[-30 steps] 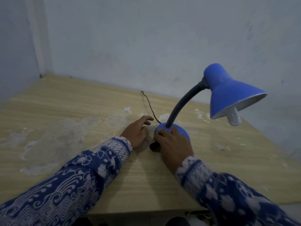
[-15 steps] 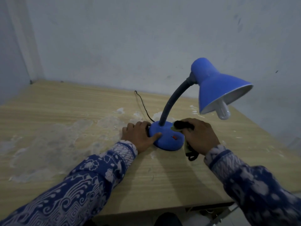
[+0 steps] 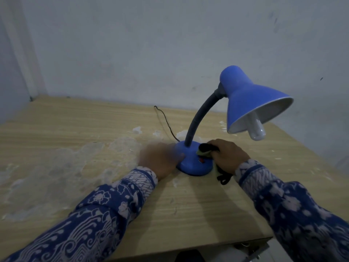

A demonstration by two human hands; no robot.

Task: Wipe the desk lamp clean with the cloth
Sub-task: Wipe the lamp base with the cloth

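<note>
A blue desk lamp stands on the wooden table, with a round base (image 3: 194, 163), a dark bent neck (image 3: 200, 118) and a blue shade (image 3: 251, 103) holding a white bulb. My right hand (image 3: 228, 156) grips a dark and yellowish cloth (image 3: 206, 149) against the right side of the base; a dark end of the cloth hangs out below the hand. My left hand (image 3: 160, 159) is blurred by motion and lies against the left side of the base, thumb on its rim.
A thin black cord (image 3: 166, 123) runs from the base toward the wall. The wooden table (image 3: 75, 129) has pale worn patches at left and centre. Its front edge is close below my arms. Grey walls bound the back and left.
My right hand moved with the cloth from the front of the base to its right side. My left hand came up against the base's left side and is moving now.
</note>
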